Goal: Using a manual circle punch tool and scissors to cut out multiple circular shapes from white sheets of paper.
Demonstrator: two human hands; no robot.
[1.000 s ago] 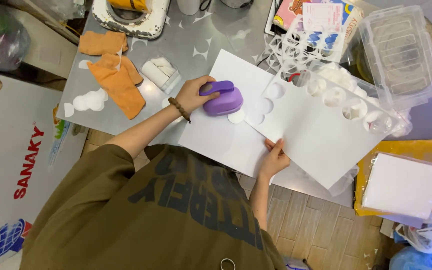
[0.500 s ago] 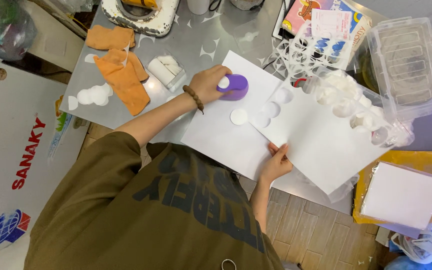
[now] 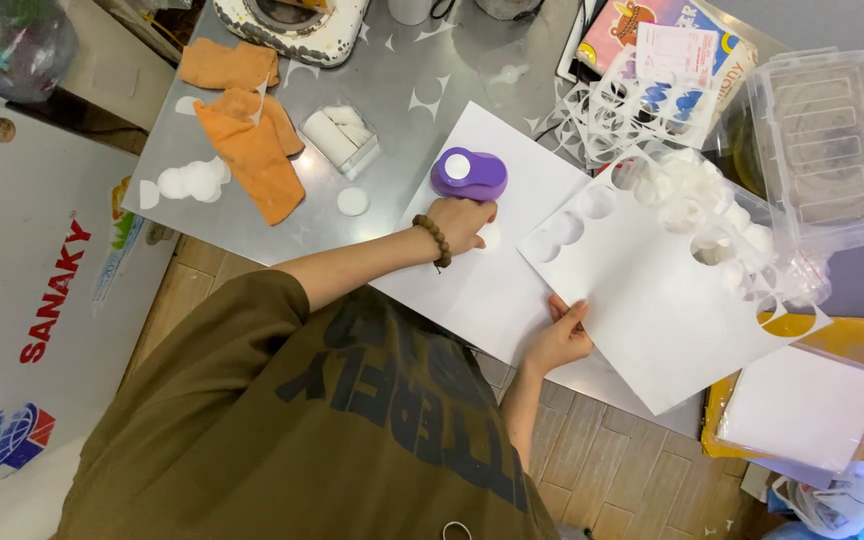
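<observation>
the purple hole punch (image 3: 468, 173) stands on a white sheet (image 3: 472, 290), the left hand (image 3: 459, 222) just beside it, fingers curled, gripping nothing. the right hand (image 3: 560, 335) pinches the punched sheet (image 3: 662, 300) by its edge, keeping it steady on the metal table (image 3: 402, 80).

— What sort of place is this?

— It looks like a small craft corner in a home or a little shop, not a factory floor. A steel-topped table (image 3: 422, 90) fills the upper middle of the frame, strewn with paper offcuts.

— What shows the craft side?

— A purple paper punch (image 3: 469, 173), punched white sheets (image 3: 672, 300), and small white paper discs (image 3: 190, 182) toward the upper left.

— And the domestic or shop side?

— A white chest freezer (image 3: 32, 290) at the left edge, orange cloths (image 3: 247, 145) beside it, clear plastic containers (image 3: 822, 140) at the upper right, and a wood-pattern tiled floor (image 3: 612, 460) along the bottom.
</observation>
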